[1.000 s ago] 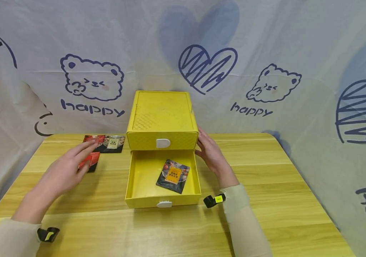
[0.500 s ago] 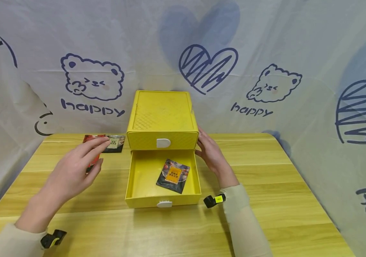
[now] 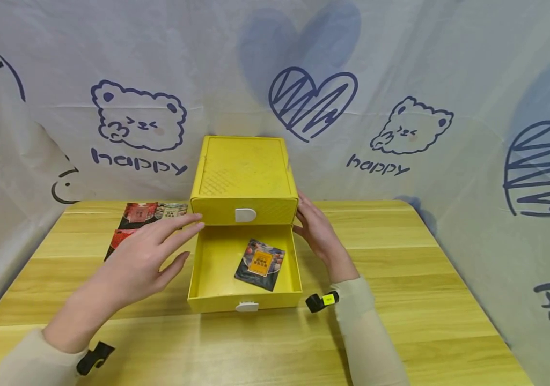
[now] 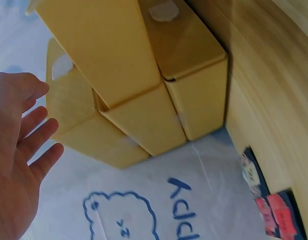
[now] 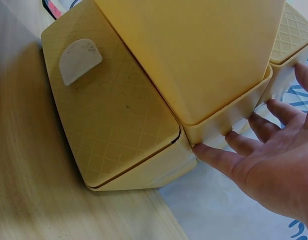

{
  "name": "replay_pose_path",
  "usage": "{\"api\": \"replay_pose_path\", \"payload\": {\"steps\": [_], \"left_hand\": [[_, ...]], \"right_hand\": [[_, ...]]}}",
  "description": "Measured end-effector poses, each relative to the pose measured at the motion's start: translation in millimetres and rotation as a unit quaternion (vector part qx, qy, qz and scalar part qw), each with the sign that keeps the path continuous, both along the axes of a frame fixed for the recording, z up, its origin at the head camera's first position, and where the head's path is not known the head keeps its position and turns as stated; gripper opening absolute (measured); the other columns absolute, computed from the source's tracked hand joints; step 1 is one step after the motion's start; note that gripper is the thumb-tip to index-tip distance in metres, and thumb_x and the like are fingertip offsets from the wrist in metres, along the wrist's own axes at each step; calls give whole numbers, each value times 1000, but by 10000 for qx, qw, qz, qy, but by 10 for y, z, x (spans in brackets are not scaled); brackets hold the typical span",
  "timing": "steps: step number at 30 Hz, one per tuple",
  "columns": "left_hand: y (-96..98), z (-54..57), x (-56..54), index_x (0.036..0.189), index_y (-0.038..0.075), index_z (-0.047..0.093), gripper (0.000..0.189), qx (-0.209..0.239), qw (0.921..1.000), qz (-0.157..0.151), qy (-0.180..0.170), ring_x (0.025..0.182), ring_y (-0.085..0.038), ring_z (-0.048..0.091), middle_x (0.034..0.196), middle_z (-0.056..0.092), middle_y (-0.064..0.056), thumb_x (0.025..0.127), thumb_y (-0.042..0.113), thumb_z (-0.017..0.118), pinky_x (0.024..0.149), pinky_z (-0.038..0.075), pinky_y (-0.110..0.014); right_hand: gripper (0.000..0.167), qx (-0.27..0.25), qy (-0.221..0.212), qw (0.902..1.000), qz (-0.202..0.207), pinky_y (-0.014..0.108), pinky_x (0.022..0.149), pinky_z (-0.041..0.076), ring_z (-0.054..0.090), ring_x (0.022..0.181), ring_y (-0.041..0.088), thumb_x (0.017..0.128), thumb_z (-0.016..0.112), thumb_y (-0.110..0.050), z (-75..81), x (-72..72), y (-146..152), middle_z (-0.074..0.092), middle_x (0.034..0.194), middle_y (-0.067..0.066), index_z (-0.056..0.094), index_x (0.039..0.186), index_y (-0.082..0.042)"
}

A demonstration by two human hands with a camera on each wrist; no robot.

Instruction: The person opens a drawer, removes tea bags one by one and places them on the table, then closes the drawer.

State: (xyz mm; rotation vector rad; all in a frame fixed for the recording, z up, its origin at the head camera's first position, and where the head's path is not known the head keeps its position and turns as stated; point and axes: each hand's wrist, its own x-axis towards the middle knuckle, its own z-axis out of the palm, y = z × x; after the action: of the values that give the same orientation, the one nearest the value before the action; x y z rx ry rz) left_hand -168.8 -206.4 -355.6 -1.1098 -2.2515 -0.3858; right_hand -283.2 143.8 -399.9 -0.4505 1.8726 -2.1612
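A pale cloth backdrop (image 3: 236, 69) is surrounding the back and sides, showing two bear drawings, each with "happy" legible beneath, plus scribbled hearts. A wood-grain surface (image 3: 400, 300) is spreading below it. One yellow three-drawer cabinet (image 3: 246, 166) is standing near its back edge, the middle drawer (image 3: 217, 268) jutting out. The right hand (image 3: 320, 233) is resting nearly straight fingertips against the cabinet's right side; the left hand (image 3: 144, 262) is hovering, loosely spread, by the front's left edge; neither is holding anything. Four sachets are lying flat: an orange-labelled sachet (image 3: 260, 265) inside the middle drawer, and left of the cabinet two red-and-black sachets (image 3: 137, 214) and a pale-labelled sachet (image 3: 166, 209). Their small characters are staying too tiny to read. Two black wrist cameras (image 3: 322, 301) are showing; three white handles (image 3: 244, 215) are marking the drawers.
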Motion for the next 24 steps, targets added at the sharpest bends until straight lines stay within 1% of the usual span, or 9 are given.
{"api": "replay_pose_path", "payload": {"steps": [3, 5, 7, 8, 10, 14, 16, 20, 24], "left_hand": [[95, 28, -15, 150, 8, 54, 53, -167, 9997, -178, -27, 125, -35, 61, 148, 57, -13, 99, 19, 61, 96, 56, -55], [158, 42, -27, 150, 8, 54, 62, -339, 9991, -232, -86, 126, -33, 61, 149, 57, -11, 91, 14, 72, 97, 56, -54], [219, 57, -37, 150, 9, 55, 70, -518, 9982, -282, -132, 126, -32, 61, 149, 57, -10, 84, 12, 80, 97, 56, -53], [247, 63, -42, 150, 9, 55, 72, -610, 9975, -306, -158, 127, -31, 61, 150, 57, -10, 83, 12, 83, 98, 55, -53], [299, 77, -54, 149, 8, 56, 74, -755, 9962, -391, -176, 128, -31, 61, 151, 56, -10, 81, 14, 86, 100, 55, -52], [391, 114, -81, 147, 7, 57, 71, -1011, 9932, -555, -187, 129, -30, 61, 151, 56, -11, 83, 17, 86, 102, 55, -50], [431, 136, -90, 147, 8, 58, 70, -1150, 9914, -580, -233, 130, -30, 60, 152, 56, -10, 84, 19, 86, 102, 55, -49], [498, 181, -99, 148, 12, 58, 70, -1438, 9870, -590, -411, 131, -29, 60, 152, 56, -8, 85, 24, 86, 104, 54, -48], [569, 216, -122, 149, 14, 56, 73, -1718, 9809, -623, -667, 132, -28, 59, 152, 55, -7, 85, 31, 86, 106, 52, -48]], "right_hand": [[56, 2, 5, 10000, 7, 60, 124, 26, 20, 158, 25, 114, 33, -31, 2, 3, -2, 22, 173, 2, 21, 168, -21], [56, -6, 9, 10000, 15, 60, 124, 26, 20, 158, 25, 114, 33, -31, 2, 6, -3, 22, 173, 2, 21, 168, -20], [56, -19, 9, 10000, 17, 60, 124, 26, 20, 158, 25, 114, 34, -31, 0, 8, -2, 22, 173, 2, 21, 168, -20], [57, -27, 11, 10000, 23, 60, 124, 26, 20, 158, 25, 114, 34, -31, -2, 8, -2, 22, 173, 2, 21, 168, -21], [57, -41, 14, 10000, 30, 60, 124, 26, 20, 158, 26, 113, 34, -31, -5, 7, -2, 22, 172, 2, 21, 168, -21], [57, -54, 24, 10000, 44, 61, 123, 27, 20, 158, 26, 113, 34, -33, -11, 2, -1, 22, 172, 2, 21, 168, -21], [57, -46, 39, 10000, 53, 61, 123, 27, 20, 158, 26, 113, 35, -34, -10, 1, -1, 22, 173, 2, 21, 168, -21], [58, -8, 58, 10000, 41, 61, 123, 27, 20, 158, 26, 113, 36, -37, -9, -4, -3, 22, 173, 1, 22, 168, -22], [58, -1, 40, 10000, 29, 61, 123, 26, 20, 158, 25, 113, 36, -36, -10, -7, 1, 22, 173, 1, 22, 167, -22]]}}
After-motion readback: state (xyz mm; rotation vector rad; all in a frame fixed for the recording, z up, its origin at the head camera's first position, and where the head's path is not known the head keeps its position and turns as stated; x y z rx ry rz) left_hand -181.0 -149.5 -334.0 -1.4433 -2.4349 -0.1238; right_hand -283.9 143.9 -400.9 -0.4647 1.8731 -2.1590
